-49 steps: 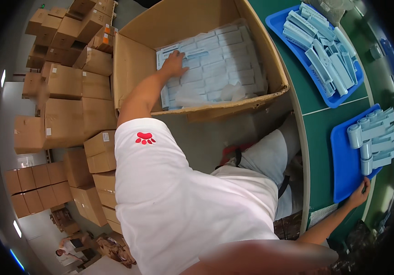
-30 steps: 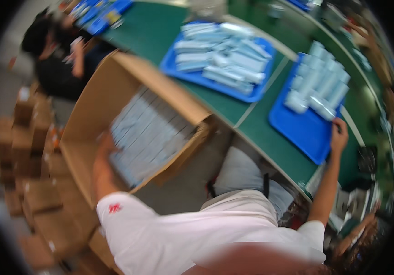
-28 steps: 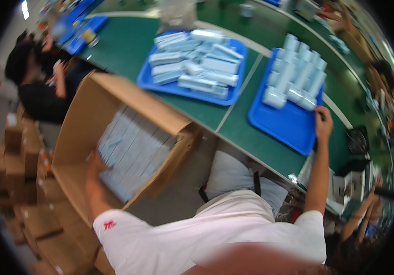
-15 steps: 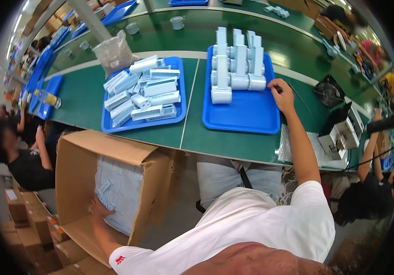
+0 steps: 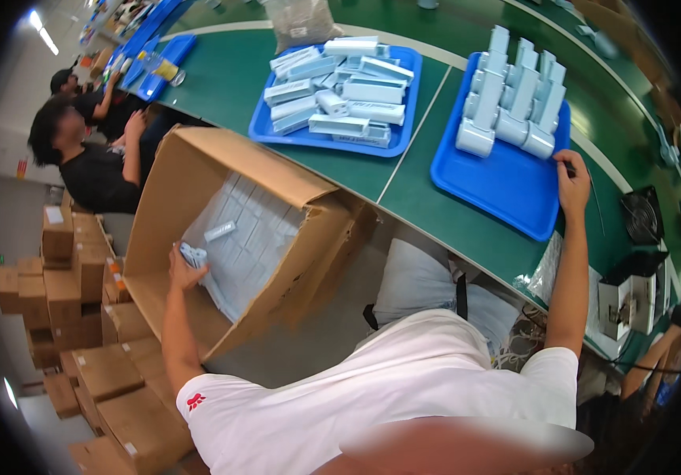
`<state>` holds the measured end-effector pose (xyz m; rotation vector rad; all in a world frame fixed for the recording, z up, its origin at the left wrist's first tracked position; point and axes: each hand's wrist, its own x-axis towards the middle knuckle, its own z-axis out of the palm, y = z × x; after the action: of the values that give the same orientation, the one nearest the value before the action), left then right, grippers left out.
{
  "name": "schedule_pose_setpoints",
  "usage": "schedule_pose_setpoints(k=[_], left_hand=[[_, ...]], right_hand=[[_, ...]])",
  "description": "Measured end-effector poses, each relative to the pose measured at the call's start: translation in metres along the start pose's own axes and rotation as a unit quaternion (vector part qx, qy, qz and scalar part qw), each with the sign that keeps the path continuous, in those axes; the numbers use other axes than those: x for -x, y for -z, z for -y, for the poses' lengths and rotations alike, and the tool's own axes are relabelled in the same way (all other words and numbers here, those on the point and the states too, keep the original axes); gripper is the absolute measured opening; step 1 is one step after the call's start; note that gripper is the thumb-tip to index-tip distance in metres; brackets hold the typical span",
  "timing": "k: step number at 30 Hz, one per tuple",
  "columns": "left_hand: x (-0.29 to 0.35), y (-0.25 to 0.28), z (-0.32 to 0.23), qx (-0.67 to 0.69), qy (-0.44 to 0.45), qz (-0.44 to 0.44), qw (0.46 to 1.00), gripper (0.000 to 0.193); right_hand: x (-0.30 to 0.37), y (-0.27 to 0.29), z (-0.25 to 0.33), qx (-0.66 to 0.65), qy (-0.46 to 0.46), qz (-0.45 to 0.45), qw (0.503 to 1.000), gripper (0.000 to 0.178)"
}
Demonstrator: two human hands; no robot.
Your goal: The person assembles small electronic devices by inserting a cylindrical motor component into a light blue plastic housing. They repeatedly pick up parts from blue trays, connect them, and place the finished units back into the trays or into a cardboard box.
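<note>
- Head view: your left hand (image 5: 187, 267) is inside the cardboard box (image 5: 146, 229), with fingers and thumb curled around a light-blue part (image 5: 193, 255).
- Just beyond your left hand, a loose light-blue piece (image 5: 220, 231) lies on the packed rows (image 5: 259, 226), which appear to be under translucent film.
- Your right hand (image 5: 572, 184) is at the right rim of the blue tray (image 5: 506, 194). Its fingers are bent, with the tips at the rim; whether they pinch it cannot be told.
- Left of your right hand, light-blue assemblies (image 5: 514, 103) lie stacked in the far portion of this tray.
- Between your hands and farther out, a second blue tray (image 5: 259, 119) carries a heap of light-blue housings (image 5: 340, 91).
- Both trays rest on the green surface (image 5: 427, 198).
- Right of your right hand is a black fan (image 5: 641, 215).
</note>
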<state>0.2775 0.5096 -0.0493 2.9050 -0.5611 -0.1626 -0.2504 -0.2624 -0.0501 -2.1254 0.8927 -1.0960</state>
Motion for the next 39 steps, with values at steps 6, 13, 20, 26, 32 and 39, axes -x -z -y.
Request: schedule_pose_setpoints(k=[6, 13, 20, 26, 32, 39], left_hand=[[0.032, 0.017, 0.013, 0.21, 0.074, -0.094, 0.97, 0.096], [-0.003, 0.111, -0.105, 0.278, -0.175, -0.217, 0.919, 0.095], [-0.056, 0.169, -0.378, 0.108, -0.449, -0.242, 0.854, 0.101], [-0.13, 0.1, -0.496, -0.121, -0.511, -0.245, 0.815, 0.105], [-0.151, 0.069, -0.519, -0.255, -0.476, -0.072, 0.838, 0.117], [-0.14, 0.08, -0.469, -0.096, -0.475, -0.095, 0.87, 0.11]], right_hand=[[-0.005, -0.006, 0.003, -0.029, 0.004, 0.014, 0.999, 0.012], [-0.001, 0.002, 0.002, -0.009, -0.009, 0.017, 1.0, 0.013], [-0.004, -0.003, -0.003, -0.018, 0.004, 0.013, 1.0, 0.013], [-0.006, -0.006, 0.004, -0.021, -0.012, 0.019, 1.0, 0.013], [-0.007, -0.005, 0.0, -0.041, -0.001, 0.025, 0.999, 0.012], [-0.005, -0.003, 0.001, -0.057, -0.013, 0.03, 0.998, 0.014]])
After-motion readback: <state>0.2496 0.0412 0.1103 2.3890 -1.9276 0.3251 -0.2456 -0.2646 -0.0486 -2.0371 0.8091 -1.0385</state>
